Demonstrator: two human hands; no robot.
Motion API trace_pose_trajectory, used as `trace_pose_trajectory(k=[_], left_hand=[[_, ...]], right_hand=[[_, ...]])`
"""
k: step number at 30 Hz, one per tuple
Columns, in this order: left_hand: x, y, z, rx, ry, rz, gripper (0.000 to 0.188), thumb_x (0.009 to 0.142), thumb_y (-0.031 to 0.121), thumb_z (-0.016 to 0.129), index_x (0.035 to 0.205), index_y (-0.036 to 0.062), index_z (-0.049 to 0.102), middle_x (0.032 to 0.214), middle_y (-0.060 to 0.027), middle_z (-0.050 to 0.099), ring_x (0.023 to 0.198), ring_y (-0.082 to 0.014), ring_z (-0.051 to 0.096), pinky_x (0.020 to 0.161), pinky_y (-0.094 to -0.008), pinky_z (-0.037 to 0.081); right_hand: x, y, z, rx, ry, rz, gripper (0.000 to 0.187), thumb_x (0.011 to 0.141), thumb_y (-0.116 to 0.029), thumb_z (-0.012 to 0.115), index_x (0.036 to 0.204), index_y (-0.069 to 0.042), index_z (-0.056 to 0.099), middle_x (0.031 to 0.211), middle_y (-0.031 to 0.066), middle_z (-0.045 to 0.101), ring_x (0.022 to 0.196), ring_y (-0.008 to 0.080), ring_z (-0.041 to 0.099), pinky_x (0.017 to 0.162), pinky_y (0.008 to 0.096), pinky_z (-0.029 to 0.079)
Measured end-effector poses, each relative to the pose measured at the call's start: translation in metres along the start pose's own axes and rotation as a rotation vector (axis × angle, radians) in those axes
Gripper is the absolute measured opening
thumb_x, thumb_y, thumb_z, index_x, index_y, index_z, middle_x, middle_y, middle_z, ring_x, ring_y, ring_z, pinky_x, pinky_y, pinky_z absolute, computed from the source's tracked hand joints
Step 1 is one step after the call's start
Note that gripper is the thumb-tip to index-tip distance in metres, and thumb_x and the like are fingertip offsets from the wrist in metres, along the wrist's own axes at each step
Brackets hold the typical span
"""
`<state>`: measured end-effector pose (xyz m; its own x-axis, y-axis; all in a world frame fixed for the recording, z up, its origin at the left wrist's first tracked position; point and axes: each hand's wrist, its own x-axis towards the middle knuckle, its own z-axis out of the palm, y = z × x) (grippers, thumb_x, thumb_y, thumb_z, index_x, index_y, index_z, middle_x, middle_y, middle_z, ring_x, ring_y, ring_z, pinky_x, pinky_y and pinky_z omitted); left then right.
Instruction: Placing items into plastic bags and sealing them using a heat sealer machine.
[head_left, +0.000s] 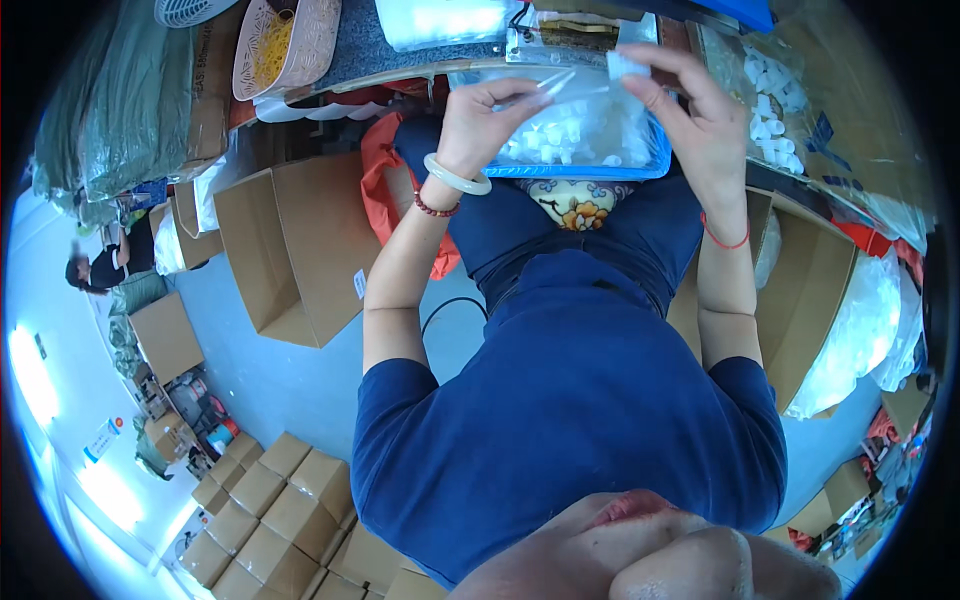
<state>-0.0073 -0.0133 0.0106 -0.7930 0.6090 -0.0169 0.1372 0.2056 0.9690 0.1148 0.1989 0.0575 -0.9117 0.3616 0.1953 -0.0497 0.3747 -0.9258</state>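
Note:
My left hand (495, 118) is closed, thumb and fingertips pinching a thin, pale, pointed strip (556, 82) whose kind I cannot make out. Facing it, my right hand (705, 115) grips a small white ribbed piece (628, 67) between thumb and fingers. A short gap lies between the strip and the ribbed piece. Below both hands, a blue-rimmed tray (640, 168) rests over my lap, with many small white plastic pieces (560, 140) in it, partly under clear film. A metal fixture (565, 42) stands on the table edge just beyond.
A pale basket (322, 45) with yellow bands stands on the table at the left. More white pieces (770, 110) lie in a carton at the right. Open cardboard boxes (325, 240) flank my legs; stacked cartons (290, 500) stand behind. Another person (100, 262) is at far left.

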Motion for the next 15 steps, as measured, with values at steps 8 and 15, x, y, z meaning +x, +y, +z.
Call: trace_pose_trajectory(k=[8, 15], left_hand=[[0.005, -0.013, 0.001, -0.096, -0.303, -0.066, 0.023, 0.088, 0.017, 0.072, 0.102, -0.002, 0.073, 0.086, -0.0056, 0.073, 0.079, -0.0076, 0.066, 0.071, -0.0225, 0.053], [0.026, -0.029, 0.016, -0.525, -0.516, -0.436, 0.026, 0.094, 0.015, 0.064, 0.111, -0.0045, 0.068, 0.102, -0.0154, 0.072, 0.089, -0.0238, 0.071, 0.078, -0.0313, 0.058]], right_hand=[[0.025, -0.002, -0.013, -0.394, -0.39, -0.252, 0.024, 0.091, -0.02, 0.062, 0.108, -0.003, 0.067, 0.105, 0.0144, 0.068, 0.097, 0.0316, 0.064, 0.084, 0.0356, 0.05], [0.032, 0.025, -0.009, -0.372, -0.109, 0.111, 0.035, 0.092, -0.026, 0.065, 0.122, -0.01, 0.062, 0.11, 0.0164, 0.067, 0.099, 0.0324, 0.066, 0.081, 0.0336, 0.052]])
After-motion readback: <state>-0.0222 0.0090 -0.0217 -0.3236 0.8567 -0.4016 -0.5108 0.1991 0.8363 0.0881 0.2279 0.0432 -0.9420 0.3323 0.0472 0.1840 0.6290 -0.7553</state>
